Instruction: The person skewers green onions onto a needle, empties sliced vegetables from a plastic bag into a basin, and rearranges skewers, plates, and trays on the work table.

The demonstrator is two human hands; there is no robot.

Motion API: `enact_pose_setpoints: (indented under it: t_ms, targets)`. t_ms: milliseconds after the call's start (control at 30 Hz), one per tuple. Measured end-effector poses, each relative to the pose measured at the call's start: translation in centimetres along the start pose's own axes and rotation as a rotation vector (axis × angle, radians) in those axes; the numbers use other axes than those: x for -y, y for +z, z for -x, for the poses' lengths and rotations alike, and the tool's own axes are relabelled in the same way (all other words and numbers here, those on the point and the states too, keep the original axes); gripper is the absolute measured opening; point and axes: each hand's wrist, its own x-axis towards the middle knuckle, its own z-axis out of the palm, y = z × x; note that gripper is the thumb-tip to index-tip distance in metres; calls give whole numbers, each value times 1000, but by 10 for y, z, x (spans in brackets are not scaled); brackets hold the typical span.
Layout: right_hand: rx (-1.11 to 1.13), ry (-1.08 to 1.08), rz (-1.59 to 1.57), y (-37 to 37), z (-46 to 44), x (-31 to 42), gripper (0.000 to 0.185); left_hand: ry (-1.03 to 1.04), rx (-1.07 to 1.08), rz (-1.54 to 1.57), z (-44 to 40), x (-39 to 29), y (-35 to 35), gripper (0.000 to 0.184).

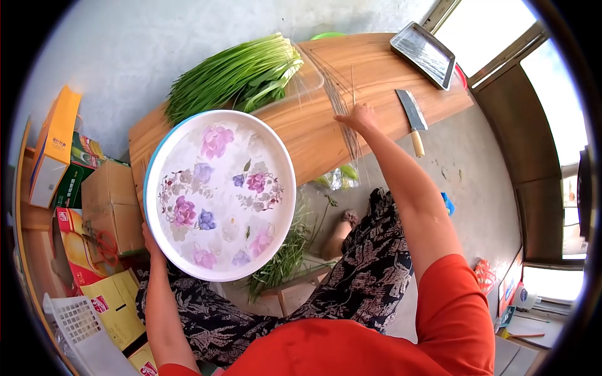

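- the step in hand looks like a reach to the strands [338,100] on the table [370,56], with the tray [222,188] held to one side.
- the left hand [151,242] grasps the tray by its lower left edge; the fingers under it are hidden.
- the right hand [357,117] is at the strands, fingers partly bent, one pointing across them; i cannot tell whether it pinches any.
- picking up a strand would, i judge, call for a fine fingertip pinch, with the left grip steady so the tray does not tip.
- the tray lies just right of the left hand and well apart from the right, overlapping the table's near edge in view.
- the strands run across the table beside the right hand, between the chives [232,78] and the knife [411,111].
- the chives lie beyond the tray, apart from both hands.
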Motion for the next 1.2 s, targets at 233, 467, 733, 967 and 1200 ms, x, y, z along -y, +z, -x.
enact_pose_setpoints:
  t_ms: [233, 467, 733, 967, 1200]
  targets:
    - [-11, 51, -11, 13, -17, -9, 41, -187, 233, 22, -6, -24, -24, 42]
    - [116, 119, 64, -1, -13, -15, 28, -94, 74, 55, -10, -2, -39, 51]
    - [66, 18, 141, 7, -15, -21, 28, -160, -52, 316, 72, -98, -101, 53]
    - [36, 27, 39, -7, -8, -26, 27, 88, -129, 410, 119, -130, -119, 48]
    - [-82, -3, -202, 21, -24, -47, 24, 215, -13, 370, 164, -189, -110, 45]
